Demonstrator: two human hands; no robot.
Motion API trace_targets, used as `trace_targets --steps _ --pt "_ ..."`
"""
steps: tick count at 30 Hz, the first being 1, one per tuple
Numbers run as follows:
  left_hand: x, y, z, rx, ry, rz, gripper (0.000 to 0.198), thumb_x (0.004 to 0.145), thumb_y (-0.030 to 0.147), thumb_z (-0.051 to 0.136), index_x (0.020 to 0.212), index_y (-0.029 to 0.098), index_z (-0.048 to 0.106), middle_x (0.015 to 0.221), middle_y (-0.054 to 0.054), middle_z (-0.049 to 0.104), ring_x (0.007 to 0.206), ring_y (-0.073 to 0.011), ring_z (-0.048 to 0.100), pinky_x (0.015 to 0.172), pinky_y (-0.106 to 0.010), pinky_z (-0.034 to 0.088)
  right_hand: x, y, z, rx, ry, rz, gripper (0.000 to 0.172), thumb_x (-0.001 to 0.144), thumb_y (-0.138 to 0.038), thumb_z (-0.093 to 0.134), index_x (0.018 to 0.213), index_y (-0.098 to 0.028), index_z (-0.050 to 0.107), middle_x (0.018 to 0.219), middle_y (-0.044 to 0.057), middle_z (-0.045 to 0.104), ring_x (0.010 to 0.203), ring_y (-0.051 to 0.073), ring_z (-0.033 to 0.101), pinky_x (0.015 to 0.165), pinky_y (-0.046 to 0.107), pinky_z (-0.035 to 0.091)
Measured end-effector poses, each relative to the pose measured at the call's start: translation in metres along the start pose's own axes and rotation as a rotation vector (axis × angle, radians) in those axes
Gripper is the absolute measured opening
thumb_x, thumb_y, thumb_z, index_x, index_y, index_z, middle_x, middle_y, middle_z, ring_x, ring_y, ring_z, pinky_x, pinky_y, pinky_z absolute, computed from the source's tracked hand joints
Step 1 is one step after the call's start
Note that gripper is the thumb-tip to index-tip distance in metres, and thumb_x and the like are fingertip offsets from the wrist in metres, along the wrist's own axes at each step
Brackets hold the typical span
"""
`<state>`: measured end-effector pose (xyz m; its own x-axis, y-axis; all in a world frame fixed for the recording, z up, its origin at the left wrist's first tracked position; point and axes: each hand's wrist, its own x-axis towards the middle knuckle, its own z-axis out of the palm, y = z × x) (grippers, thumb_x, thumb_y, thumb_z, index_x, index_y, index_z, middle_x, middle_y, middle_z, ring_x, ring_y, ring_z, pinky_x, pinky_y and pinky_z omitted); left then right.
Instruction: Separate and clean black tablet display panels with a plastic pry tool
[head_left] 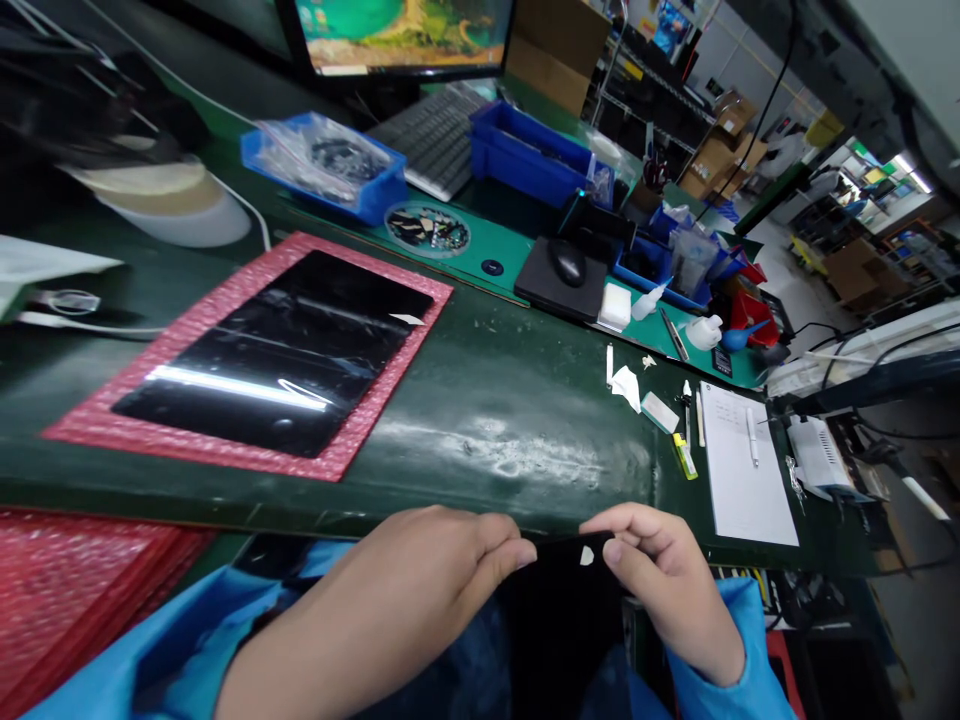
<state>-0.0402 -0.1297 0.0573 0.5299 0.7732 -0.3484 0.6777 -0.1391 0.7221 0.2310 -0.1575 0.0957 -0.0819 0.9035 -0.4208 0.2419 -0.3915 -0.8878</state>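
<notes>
left hand: the left hand (427, 570) is curled nearly closed, thumb and fingertips pinching one end of a thin black strip (566, 549).

right hand: the right hand (667, 590) is also nearly closed, thumb and forefinger pinching the strip's other end.

black strip: stretched between the hands, just off the bench's front edge, with a small white mark near the right hand; from here, i can't tell if it's a tab or a notch.

red bubble bags: a stack (75, 610) sits below the landmark, near the left forearm.

landmark: a glossy black panel (270, 350) lies on a pink bubble pad (247, 250) on the green workbench (510, 450).

right of the panel: a crumpled white wipe (625, 388), a yellow-green tool (684, 456), and a paper sheet (742, 470) under a white pen (752, 436).

beyond the panel: blue bins (529, 155), a keyboard (433, 140), and a monitor (397, 30).

writing: the sheet's lines are too small to read; no brand is legible.
</notes>
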Motion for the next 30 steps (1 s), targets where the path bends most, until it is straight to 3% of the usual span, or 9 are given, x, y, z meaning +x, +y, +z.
trace_targets --steps 11,19,30 --pt "0.002 -0.007 0.003 -0.005 0.009 -0.017 0.054 0.119 0.057 0.043 0.084 0.031 0.074 0.083 -0.002 0.087 0.080 -0.0308 0.082 0.075 -0.040 0.045 0.002 0.005 -0.001 0.009 -0.010 0.002 0.046 0.092 -0.068 0.096 0.108 -0.025 0.102 0.062 -0.003 0.060 0.060 0.016 0.042 0.063 0.031 0.038" --pt "0.006 0.003 -0.006 -0.005 0.001 -0.049 0.052 0.119 0.053 0.044 0.079 0.030 0.068 0.078 0.000 0.081 0.076 -0.0281 0.077 0.071 -0.038 0.043 0.003 0.014 -0.003 0.073 -0.043 0.018 0.050 0.094 -0.078 0.097 0.110 -0.031 0.102 0.093 0.011 0.094 0.084 0.028 0.077 0.080 0.036 0.063" --pt "0.008 -0.006 0.001 -0.092 0.055 -0.041 0.052 0.114 0.059 0.049 0.073 0.032 0.062 0.071 0.000 0.075 0.070 -0.0286 0.071 0.070 -0.038 0.038 0.008 0.026 -0.004 0.079 -0.031 -0.032 0.049 0.094 -0.078 0.097 0.110 -0.033 0.103 0.091 0.009 0.095 0.081 0.027 0.080 0.077 0.034 0.066"
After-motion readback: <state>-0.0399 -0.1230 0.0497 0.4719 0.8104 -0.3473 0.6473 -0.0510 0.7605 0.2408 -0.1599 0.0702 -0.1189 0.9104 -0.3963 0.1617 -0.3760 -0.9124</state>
